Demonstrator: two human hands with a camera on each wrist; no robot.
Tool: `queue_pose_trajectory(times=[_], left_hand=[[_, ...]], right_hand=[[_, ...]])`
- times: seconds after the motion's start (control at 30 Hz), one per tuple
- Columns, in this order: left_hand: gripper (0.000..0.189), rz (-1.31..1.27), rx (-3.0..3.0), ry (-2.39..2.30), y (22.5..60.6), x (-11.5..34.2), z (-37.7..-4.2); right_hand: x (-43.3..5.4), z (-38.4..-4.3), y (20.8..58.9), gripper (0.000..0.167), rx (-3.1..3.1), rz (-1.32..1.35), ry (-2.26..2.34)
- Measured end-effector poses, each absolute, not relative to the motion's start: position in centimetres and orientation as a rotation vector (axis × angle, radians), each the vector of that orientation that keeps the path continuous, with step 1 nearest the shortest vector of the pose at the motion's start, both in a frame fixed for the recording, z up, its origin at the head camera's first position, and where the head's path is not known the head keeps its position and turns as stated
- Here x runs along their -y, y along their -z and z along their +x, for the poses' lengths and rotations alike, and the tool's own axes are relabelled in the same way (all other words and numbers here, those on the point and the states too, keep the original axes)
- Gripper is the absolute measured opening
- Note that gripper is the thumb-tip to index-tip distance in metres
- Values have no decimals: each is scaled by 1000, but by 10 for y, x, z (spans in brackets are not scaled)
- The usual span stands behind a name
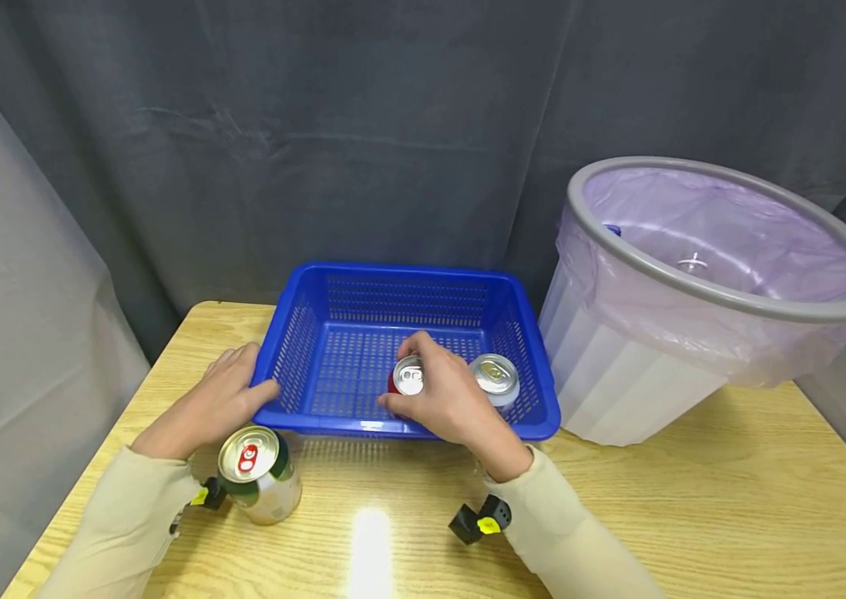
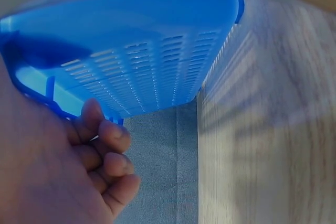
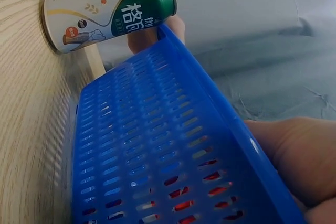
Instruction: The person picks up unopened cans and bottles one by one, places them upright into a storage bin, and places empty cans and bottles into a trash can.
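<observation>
In the head view a blue plastic basket [image 1: 393,287] stands on the table. My left hand [image 1: 220,403] holds its left rim near the front corner, thumb over the edge; the left wrist view shows curled fingers [image 2: 118,166] beside the basket wall [image 2: 152,66]. Inside the basket, my right hand [image 1: 447,395] grips a red can [image 1: 408,376] by its sides, silver lid up. A white can [image 1: 496,378] stands just right of that hand. Close by my left wrist is an upright green and white can [image 1: 261,478], seen also in the right wrist view [image 3: 110,11].
A large white bin [image 1: 610,358] with a grey rim and a purple liner stands right of the basket. A clear plastic item [image 1: 692,264] lies inside it. Dark grey cloth [image 1: 363,141] hangs behind the wooden table [image 1: 692,491].
</observation>
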State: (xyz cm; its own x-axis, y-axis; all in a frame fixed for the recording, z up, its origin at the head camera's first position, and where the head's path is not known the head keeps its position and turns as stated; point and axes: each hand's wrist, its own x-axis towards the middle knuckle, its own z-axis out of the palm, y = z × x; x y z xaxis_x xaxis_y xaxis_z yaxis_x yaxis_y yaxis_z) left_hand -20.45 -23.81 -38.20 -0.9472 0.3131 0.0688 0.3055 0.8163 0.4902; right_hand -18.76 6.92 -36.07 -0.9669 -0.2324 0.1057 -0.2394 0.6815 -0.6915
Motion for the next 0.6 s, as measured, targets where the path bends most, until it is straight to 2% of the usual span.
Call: queue_pose_trajectory(times=[0.37,0.6], left_hand=[[32,508,-2975,-814,382,239,-205],[33,499,-2971,-818,382,238,-205]], right_hand=[[-67,-186,361,53,2847,440,-1135],[-66,-183,363,49,2734,494,-1152]])
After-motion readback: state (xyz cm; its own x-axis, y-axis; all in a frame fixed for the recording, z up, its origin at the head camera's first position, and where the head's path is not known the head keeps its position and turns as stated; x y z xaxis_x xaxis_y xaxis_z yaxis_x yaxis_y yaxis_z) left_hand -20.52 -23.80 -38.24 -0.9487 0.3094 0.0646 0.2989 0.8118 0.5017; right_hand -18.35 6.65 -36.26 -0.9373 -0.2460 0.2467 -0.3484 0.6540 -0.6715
